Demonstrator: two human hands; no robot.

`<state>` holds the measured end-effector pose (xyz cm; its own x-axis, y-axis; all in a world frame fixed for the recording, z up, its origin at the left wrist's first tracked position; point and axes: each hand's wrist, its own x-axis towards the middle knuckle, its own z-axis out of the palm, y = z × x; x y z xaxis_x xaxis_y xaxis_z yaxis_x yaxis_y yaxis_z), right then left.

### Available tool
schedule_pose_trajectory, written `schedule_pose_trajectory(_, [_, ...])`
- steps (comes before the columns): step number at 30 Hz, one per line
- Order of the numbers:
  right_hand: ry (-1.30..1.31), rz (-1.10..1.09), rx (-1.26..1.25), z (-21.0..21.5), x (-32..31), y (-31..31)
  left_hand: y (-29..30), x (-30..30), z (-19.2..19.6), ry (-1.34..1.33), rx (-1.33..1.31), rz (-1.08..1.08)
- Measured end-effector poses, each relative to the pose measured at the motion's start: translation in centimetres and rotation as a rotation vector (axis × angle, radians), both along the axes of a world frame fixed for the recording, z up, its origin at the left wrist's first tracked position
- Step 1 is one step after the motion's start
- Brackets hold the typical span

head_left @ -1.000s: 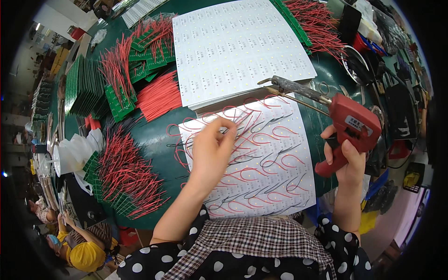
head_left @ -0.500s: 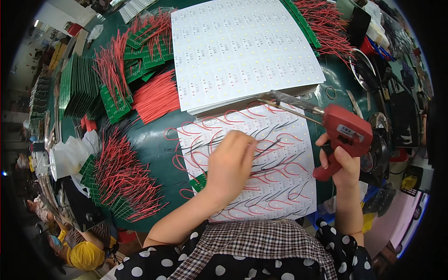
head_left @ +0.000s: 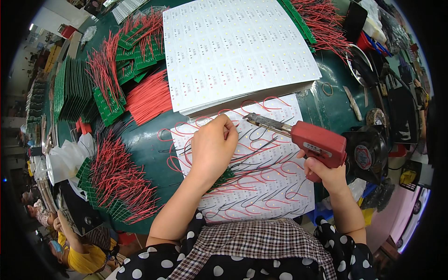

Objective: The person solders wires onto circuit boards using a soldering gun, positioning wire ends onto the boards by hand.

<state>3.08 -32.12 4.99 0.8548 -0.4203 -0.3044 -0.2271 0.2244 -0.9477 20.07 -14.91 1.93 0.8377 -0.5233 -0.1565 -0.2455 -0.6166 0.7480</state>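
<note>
In my right hand [head_left: 324,171] is a red soldering gun [head_left: 318,142], its dark metal tip pointing left over a white circuit board panel [head_left: 298,200]. Rows of thin red wires and black wires lie across this panel. My left hand [head_left: 214,147] is above its upper left part, thumb and forefinger pinched together close to the gun's tip. Whatever sits in that pinch is too small to make out. Partly covered by my left wrist, a small green circuit board [head_left: 225,177] with dark wires lies on the panel.
Just beyond stands a tall stack of white panels [head_left: 240,51]. To the left lie red wires [head_left: 150,97], green boards [head_left: 74,88] and a red-and-black wire bundle [head_left: 122,177]. A black fan [head_left: 366,154] stands at right on the green table [head_left: 144,142]. Other people sit at far left.
My left hand has moved left and farther from me over the panel. The soldering gun has come left and lower, bringing its tip close to my left fingertips. The view has shifted slightly.
</note>
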Motion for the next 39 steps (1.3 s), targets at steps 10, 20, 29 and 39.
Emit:
schedule_pose_trajectory(10, [0.07,-0.023,0.039,-0.6,-0.2,0.5,0.1,0.0,0.0,0.004,0.016,-0.01])
schedule_pose_trajectory(20, [0.105,0.0,-0.021,0.1,0.0,0.8,-0.1,0.1,-0.1,-0.006,0.043,-0.009])
schedule_pose_trajectory(29, [0.043,-0.022,0.051,0.9,0.3,1.1,-0.1,0.1,0.1,0.009,0.06,0.002])
schedule_pose_trajectory(39, [0.077,0.019,-0.055,0.0,-0.2,1.2,-0.1,0.2,0.1,-0.018,0.062,-0.008])
